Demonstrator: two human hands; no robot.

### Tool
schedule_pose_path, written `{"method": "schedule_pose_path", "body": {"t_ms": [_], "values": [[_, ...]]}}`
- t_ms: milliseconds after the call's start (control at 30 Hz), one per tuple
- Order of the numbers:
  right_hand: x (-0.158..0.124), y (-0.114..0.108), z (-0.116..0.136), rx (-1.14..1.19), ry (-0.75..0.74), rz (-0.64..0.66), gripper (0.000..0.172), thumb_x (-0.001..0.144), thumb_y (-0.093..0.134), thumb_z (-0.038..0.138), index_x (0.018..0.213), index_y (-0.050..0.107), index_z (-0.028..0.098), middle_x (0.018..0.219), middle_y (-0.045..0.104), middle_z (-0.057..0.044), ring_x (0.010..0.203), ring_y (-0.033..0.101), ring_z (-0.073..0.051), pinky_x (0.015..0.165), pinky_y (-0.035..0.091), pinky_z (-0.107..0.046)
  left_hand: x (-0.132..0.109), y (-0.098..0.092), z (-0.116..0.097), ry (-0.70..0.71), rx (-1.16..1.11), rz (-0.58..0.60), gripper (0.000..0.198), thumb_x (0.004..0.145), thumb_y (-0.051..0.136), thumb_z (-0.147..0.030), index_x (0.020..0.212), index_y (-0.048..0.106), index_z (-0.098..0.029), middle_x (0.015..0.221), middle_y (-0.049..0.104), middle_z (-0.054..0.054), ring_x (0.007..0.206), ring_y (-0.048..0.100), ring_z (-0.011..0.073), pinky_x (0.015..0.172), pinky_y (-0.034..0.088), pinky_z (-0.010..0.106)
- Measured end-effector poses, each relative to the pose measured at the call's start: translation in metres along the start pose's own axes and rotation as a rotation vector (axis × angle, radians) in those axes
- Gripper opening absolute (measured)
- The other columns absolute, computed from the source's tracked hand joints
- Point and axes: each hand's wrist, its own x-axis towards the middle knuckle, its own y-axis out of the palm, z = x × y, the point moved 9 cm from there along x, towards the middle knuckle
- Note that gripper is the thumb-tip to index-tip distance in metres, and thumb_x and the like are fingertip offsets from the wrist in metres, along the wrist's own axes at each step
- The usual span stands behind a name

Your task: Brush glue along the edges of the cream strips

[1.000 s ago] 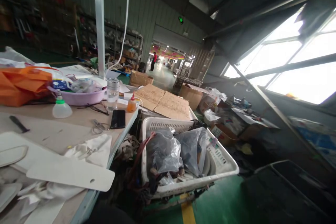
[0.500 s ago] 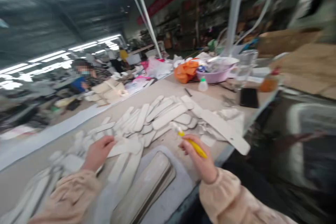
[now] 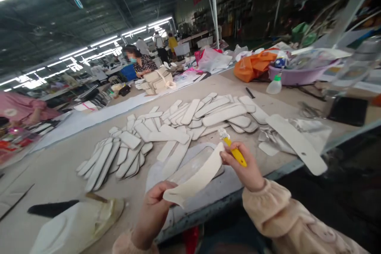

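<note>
My left hand [image 3: 155,208] is closed on the near left end of a curved, cream-white flat strip [image 3: 198,180]. The strip's other end is pinched by my right hand [image 3: 247,166]. That same hand also grips a yellow-handled brush [image 3: 237,154], its whitish bristles pointing up and away. Below the strip, a long rounded piece [image 3: 189,170] lies on a pale sheet [image 3: 153,176], partly covered. Beyond my hands spreads a pile of white rounded strips [image 3: 222,116], with more of them heaped at the left [image 3: 104,162].
A cut-open plastic container [image 3: 68,228] stands at the near left. Rightward lie a holed strip [image 3: 297,143], a dark phone-like slab [image 3: 348,110], a green-capped bottle [image 3: 274,85], a purple basin [image 3: 297,75] and an orange bag [image 3: 253,65]. People work across the table.
My left hand has drawn a strip from the pile toward me, and my right hand has taken its other end while keeping the brush. The camera view has turned left.
</note>
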Motion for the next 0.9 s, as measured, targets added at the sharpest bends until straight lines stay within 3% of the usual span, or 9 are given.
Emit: {"method": "schedule_pose_path", "body": {"t_ms": [67,167,300,433,533,733,900], "values": [[-0.008,-0.002,-0.002,-0.112,-0.020,-0.007,0.033,0.073,0.076,0.034,0.086,0.047,0.024,0.076,0.055,0.004,0.063,0.058,-0.011,0.059,0.054,-0.024,-0.017,0.000,0.028,-0.129,-0.161,-0.022,0.018,0.062,0.081,-0.022,0.072,0.067,-0.015,0.075,0.066,0.002,0.066,0.060,0.0133,0.061,0.050,0.024],[-0.018,-0.009,-0.001,-0.276,-0.107,-0.022,0.032,0.072,0.077,0.033,0.084,0.049,0.023,0.077,0.056,0.002,0.075,0.062,-0.014,0.069,0.054,-0.024,-0.041,-0.007,0.059,-0.330,-0.426,-0.133,0.035,0.064,0.081,-0.030,0.095,0.071,-0.017,0.092,0.071,0.006,0.078,0.066,0.0184,0.066,0.054,0.027],[-0.024,-0.012,-0.007,-0.451,-0.155,-0.021,0.036,0.070,0.079,0.037,0.086,0.052,0.022,0.082,0.061,0.000,0.076,0.064,-0.015,0.068,0.054,-0.024,-0.062,-0.013,0.070,-0.377,-0.580,-0.151,0.044,0.073,0.072,-0.049,0.098,0.071,-0.013,0.099,0.071,0.012,0.088,0.067,0.0235,0.076,0.055,0.033],[-0.026,-0.001,-0.012,-0.499,-0.169,0.003,0.034,0.071,0.078,0.038,0.086,0.052,0.022,0.085,0.062,-0.001,0.070,0.063,-0.013,0.066,0.053,-0.023,-0.065,-0.029,0.075,-0.359,-0.289,-0.205,0.035,0.064,0.084,-0.034,0.088,0.070,-0.014,0.083,0.070,0.006,0.072,0.065,0.0147,0.069,0.053,0.025],[-0.022,0.006,-0.013,-0.536,-0.171,-0.005,0.032,0.073,0.076,0.039,0.085,0.051,0.022,0.084,0.061,0.000,0.071,0.063,-0.013,0.066,0.052,-0.023,-0.055,-0.042,0.074,-0.349,-0.085,-0.235,0.037,0.061,0.084,-0.038,0.083,0.069,-0.012,0.070,0.066,0.002,0.057,0.057,0.0093,0.056,0.048,0.019],[0.000,0.019,-0.018,-0.779,-0.177,0.037,0.029,0.077,0.070,0.044,0.087,0.053,0.022,0.070,0.058,0.004,0.056,0.056,-0.011,0.057,0.047,-0.023,-0.009,-0.077,0.047,-0.171,0.204,-0.292,0.040,0.063,0.079,-0.043,0.086,0.062,-0.015,0.068,0.063,-0.001,0.059,0.058,0.0119,0.055,0.047,0.022],[0.013,0.031,-0.032,-0.954,-0.189,0.082,0.023,0.081,0.064,0.041,0.087,0.051,0.024,0.066,0.059,0.006,0.056,0.058,-0.013,0.058,0.045,-0.024,0.019,-0.085,0.042,-0.118,0.421,-0.289,0.040,0.066,0.074,-0.044,0.091,0.060,-0.016,0.070,0.062,-0.001,0.060,0.059,0.0137,0.057,0.047,0.024]]}}
